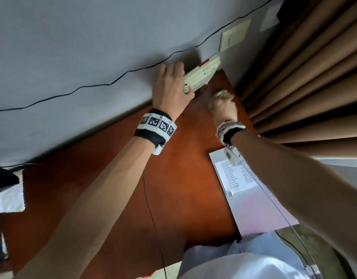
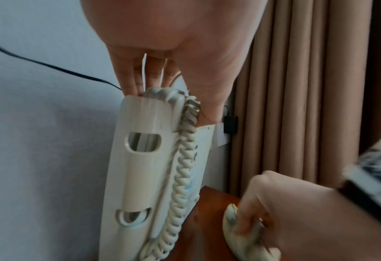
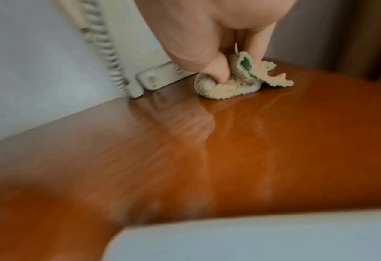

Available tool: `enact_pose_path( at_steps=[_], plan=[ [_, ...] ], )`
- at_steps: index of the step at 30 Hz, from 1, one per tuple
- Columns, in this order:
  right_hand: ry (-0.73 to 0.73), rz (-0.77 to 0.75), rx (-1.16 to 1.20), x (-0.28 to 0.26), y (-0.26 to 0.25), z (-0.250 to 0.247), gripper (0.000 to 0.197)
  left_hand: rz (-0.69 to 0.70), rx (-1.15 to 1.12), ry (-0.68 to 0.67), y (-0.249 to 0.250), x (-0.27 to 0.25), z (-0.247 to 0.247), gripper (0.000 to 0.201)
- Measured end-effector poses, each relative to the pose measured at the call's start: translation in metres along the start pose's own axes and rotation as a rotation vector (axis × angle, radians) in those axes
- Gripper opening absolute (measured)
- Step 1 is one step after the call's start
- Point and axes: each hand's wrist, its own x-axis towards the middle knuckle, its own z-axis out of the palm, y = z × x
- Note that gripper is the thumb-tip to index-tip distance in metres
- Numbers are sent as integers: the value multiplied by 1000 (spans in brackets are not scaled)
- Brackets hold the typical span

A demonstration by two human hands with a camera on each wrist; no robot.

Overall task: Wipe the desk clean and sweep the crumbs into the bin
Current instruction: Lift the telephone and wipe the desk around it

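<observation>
A cream corded telephone (image 2: 145,159) is held tipped up on end against the grey wall (image 2: 39,141) by the left hand (image 2: 174,53), fingers behind its top edge. Just beside it, a crumpled cloth (image 2: 241,234) is pressed onto the brown desk (image 2: 207,211) by the right hand (image 2: 285,211), before beige curtains (image 2: 308,88).

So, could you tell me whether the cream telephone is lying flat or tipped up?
Tipped up: the cream telephone stands on end against the wall, left hand holding it.

We faced a grey wall (image 1: 73,47) crossed by a thin black cable (image 1: 93,85), with a cream wall plate (image 1: 233,35) near the corner and brown pleated curtains (image 1: 314,67) hanging beside it.
</observation>
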Motion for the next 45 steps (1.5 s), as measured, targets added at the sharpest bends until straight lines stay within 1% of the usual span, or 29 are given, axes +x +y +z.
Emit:
enact_pose_path(
  at_steps=[2, 4, 5, 7, 9, 11, 14, 17, 20, 22, 23, 25, 26, 28, 29, 30, 31, 32, 33, 36, 38, 40, 42, 43, 45],
  plan=[
    [-29, -108, -72, -33, -31, 22, 53, -24, -8, -27, -6, -1, -2, 51],
    [-133, -314, -126, -69, -67, 51, 61, -26, -25, -47, -6, -1, -4, 50],
    [-188, -375, -135, -85, -79, 60, 62, -23, -21, -53, -6, -1, -6, 49],
    [-210, -416, -116, -100, -86, 60, 55, -12, 8, -71, -4, -1, -8, 48],
    [-209, -421, -23, -97, -75, 41, 47, -7, 30, -105, -2, -3, -8, 49],
    [-169, -384, -22, -79, -50, 26, 45, 4, 36, -117, 0, -7, -4, 46],
    [-107, -187, 55, -27, -11, 0, 46, 3, 36, -66, 3, -11, 1, 37],
    [40, -35, 116, 28, 20, -18, 39, 30, 40, -35, 1, -12, 3, 35],
    [46, 20, 173, 54, 26, -29, 34, 50, 22, 3, -7, -12, -2, 36],
    [51, 76, 127, 50, 13, -22, 36, 63, 13, 33, -11, -13, -13, 36],
    [70, 67, 106, 41, 2, -13, 40, 69, 11, 56, -13, -13, -20, 36],
    [76, -63, 7, 9, -30, 15, 51, 61, 3, 100, -13, -11, -33, 36],
    [92, -165, -49, -12, -50, 28, 57, 55, 2, 122, -13, -9, -39, 35],
    [35, -392, -136, -45, -77, 52, 66, 67, 3, 146, -11, -7, -47, 36],
    [-35, -464, -145, -53, -82, 56, 67, 83, 7, 150, -9, -6, -49, 36],
    [-51, -522, -127, -56, -84, 56, 65, 95, 11, 150, -8, -6, -50, 37],
    [-54, -535, -91, -50, -80, 50, 59, 102, 14, 151, -7, -6, -51, 37],
    [-28, -489, -26, -43, -72, 37, 52, 105, 13, 156, -7, -6, -50, 37],
    [-43, -417, 26, -31, -62, 26, 48, 105, 11, 165, -8, -7, -49, 36],
    [-17, -176, 76, 25, -31, -5, 52, 101, 5, 185, -10, -10, -46, 36],
    [35, -88, 102, 54, -18, -17, 43, 104, -3, 186, -11, -13, -46, 37],
    [65, -53, 118, 69, -16, -20, 37, 100, -2, 187, -13, -15, -46, 38],
    [99, -12, 136, 73, -26, -15, 40, 92, -8, 191, -16, -16, -47, 39],
    [105, -15, 132, 70, -35, -11, 42, 89, -13, 197, -17, -16, -48, 39],
    [74, -108, 67, 53, -60, 7, 47, 81, -16, 202, -18, -14, -51, 38]
  ],
)
